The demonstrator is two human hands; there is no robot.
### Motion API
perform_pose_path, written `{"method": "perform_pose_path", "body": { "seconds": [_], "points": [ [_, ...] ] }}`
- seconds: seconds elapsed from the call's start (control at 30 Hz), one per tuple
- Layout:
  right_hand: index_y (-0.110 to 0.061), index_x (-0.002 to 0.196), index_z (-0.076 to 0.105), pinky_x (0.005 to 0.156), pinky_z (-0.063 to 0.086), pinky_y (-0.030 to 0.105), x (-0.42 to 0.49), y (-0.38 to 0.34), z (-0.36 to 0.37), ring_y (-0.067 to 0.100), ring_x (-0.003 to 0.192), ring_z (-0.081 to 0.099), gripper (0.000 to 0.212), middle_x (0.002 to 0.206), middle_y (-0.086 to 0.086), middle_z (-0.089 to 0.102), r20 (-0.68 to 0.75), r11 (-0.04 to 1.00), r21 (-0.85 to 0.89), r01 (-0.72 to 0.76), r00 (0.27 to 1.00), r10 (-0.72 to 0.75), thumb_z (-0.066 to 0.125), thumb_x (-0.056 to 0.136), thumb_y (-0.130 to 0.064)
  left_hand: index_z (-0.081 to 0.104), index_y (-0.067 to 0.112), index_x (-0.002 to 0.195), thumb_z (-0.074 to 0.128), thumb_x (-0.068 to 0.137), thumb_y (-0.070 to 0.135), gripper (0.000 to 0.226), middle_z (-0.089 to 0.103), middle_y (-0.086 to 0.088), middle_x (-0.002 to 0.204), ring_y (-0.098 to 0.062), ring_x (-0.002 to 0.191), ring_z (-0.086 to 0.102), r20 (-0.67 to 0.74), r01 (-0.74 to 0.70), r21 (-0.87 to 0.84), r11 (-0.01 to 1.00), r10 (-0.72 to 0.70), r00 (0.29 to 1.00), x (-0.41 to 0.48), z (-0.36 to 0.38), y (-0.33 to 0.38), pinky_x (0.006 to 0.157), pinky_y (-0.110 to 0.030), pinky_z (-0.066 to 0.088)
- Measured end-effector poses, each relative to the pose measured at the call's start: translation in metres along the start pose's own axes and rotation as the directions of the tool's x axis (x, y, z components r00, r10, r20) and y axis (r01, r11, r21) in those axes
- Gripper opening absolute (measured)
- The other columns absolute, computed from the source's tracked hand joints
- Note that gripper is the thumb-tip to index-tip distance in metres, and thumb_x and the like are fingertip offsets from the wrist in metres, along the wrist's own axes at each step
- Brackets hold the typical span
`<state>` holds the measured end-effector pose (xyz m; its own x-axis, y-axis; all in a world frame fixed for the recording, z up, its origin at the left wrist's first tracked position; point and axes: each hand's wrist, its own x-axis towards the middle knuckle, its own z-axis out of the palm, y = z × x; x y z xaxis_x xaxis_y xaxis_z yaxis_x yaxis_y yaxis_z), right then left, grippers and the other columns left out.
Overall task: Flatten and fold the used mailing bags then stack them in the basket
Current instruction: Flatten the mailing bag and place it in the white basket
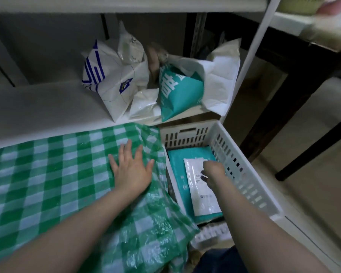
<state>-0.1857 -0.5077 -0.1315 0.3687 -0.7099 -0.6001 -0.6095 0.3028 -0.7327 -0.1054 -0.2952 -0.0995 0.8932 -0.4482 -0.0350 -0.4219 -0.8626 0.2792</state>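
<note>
While the left hand lies flat and released, fingers spread, on the green checked plastic cloth that covers the counter, the right hand reaches down into the white slotted basket at about 4 o'clock from it. In the basket a folded teal mailing bag lies flat on the bottom, and a folded white mailing bag with small dark print lies on top of it, toward the basket's 3 o'clock side. The right hand's fingers are bent down onto the far end of the white bag and touch it; whether they are grasping the bag or only pressing on it I cannot tell. The cloth's crinkled edge hangs over the counter's right side, just beside the basket's near wall. On the pale shelf at 12 o'clock, past the counter, a loose heap of unfolded bags stands: a white bag with blue stripes at the left, a small glossy white bag in front, a crumpled teal bag with white lettering leaning beside it, and an open white bag at the right, all touching one another.
</note>
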Motion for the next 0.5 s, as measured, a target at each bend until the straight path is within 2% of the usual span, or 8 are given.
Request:
{"method": "perform_pose_path", "body": {
  "seconds": [0.03,0.07,0.17,0.27,0.3,0.37,0.43,0.5],
  "points": [
    [-0.012,0.095,0.058,0.095,0.052,0.044,0.003,-0.014,0.006,0.024,0.094,0.054,0.011,0.118,0.013,0.059,0.003,0.997,0.062,0.036,0.999,-0.036,0.048,0.097,-0.011,0.016,0.026,0.155,0.035,0.097,0.059,0.069,-0.008,-0.006,0.163,-0.026,0.15,-0.011,0.025,0.029,0.009,1.0,-0.03,0.999,0.014,-0.008,-0.007,0.118,-0.058,-0.004],
    [-0.013,0.097,0.059,0.091,0.053,0.043,-0.004,-0.029,0.012,0.025,0.095,0.056,0.009,0.117,0.01,0.06,-0.005,0.991,0.119,0.058,0.998,-0.058,0.05,0.097,-0.011,0.016,0.027,0.155,0.038,0.095,0.06,0.073,-0.009,-0.007,0.163,-0.027,0.15,-0.012,0.07,0.059,0.028,0.998,-0.061,0.996,0.027,-0.016,-0.013,0.118,-0.06,-0.003],
    [-0.013,0.13,0.051,0.092,0.054,0.043,-0.008,-0.081,0.037,0.027,0.1,0.062,0.036,0.118,0.011,0.062,-0.008,0.968,0.2,0.154,0.988,-0.156,0.058,0.095,-0.02,0.006,0.033,0.156,0.043,0.088,0.07,0.086,-0.021,-0.007,0.161,-0.031,0.147,-0.02,0.274,0.117,0.08,0.99,-0.135,0.952,0.055,-0.031,-0.036,0.115,-0.064,-0.003],
    [-0.016,0.142,0.037,0.091,0.053,0.039,-0.004,-0.118,0.061,0.03,0.097,0.063,0.057,0.109,0.009,0.058,-0.003,0.957,0.169,0.237,0.971,-0.24,0.062,0.093,-0.032,-0.013,0.039,0.153,0.037,0.085,0.078,0.093,-0.037,-0.005,0.155,-0.03,0.142,-0.034,0.433,0.085,0.064,0.994,-0.105,0.895,0.061,-0.029,-0.054,0.111,-0.068,-0.012],
    [-0.015,0.143,0.035,0.091,0.053,0.039,-0.001,-0.13,0.068,0.028,0.098,0.061,0.06,0.115,0.008,0.055,0.007,0.954,0.18,0.241,0.969,-0.247,0.063,0.093,-0.034,-0.018,0.039,0.151,0.035,0.084,0.079,0.094,-0.04,-0.004,0.152,-0.03,0.14,-0.037,0.447,0.069,0.06,0.996,-0.089,0.89,0.06,-0.027,-0.056,0.109,-0.069,-0.014],
    [-0.01,0.143,0.035,0.093,0.053,0.042,0.003,-0.151,0.083,0.028,0.111,0.055,0.068,0.137,0.011,0.047,-0.009,0.954,0.229,0.194,0.98,-0.197,0.067,0.09,-0.036,-0.022,0.039,0.149,0.032,0.084,0.08,0.094,-0.044,-0.005,0.15,-0.03,0.137,-0.041,0.455,0.053,0.057,0.997,-0.074,0.887,0.061,-0.025,-0.059,0.107,-0.069,-0.017],
    [-0.008,0.143,0.035,0.099,0.047,0.042,0.01,-0.164,0.091,0.033,0.123,0.049,0.072,0.145,0.013,0.042,-0.181,0.959,0.205,0.194,0.971,-0.158,0.068,0.087,-0.039,-0.025,0.039,0.148,0.031,0.084,0.081,0.095,-0.046,-0.006,0.148,-0.03,0.136,-0.042,0.463,0.047,0.067,0.997,-0.073,0.883,0.062,-0.024,-0.06,0.105,-0.07,-0.018],
    [-0.009,0.141,0.035,0.103,0.039,0.044,0.012,-0.176,0.086,0.036,0.127,0.045,0.071,0.146,0.015,0.037,-0.376,0.969,0.102,0.226,0.911,-0.173,0.066,0.087,-0.043,-0.027,0.038,0.147,0.03,0.084,0.081,0.095,-0.048,-0.006,0.146,-0.031,0.135,-0.043,0.469,0.044,0.078,0.996,-0.076,0.88,0.063,-0.023,-0.06,0.105,-0.07,-0.018]
  ]
}}
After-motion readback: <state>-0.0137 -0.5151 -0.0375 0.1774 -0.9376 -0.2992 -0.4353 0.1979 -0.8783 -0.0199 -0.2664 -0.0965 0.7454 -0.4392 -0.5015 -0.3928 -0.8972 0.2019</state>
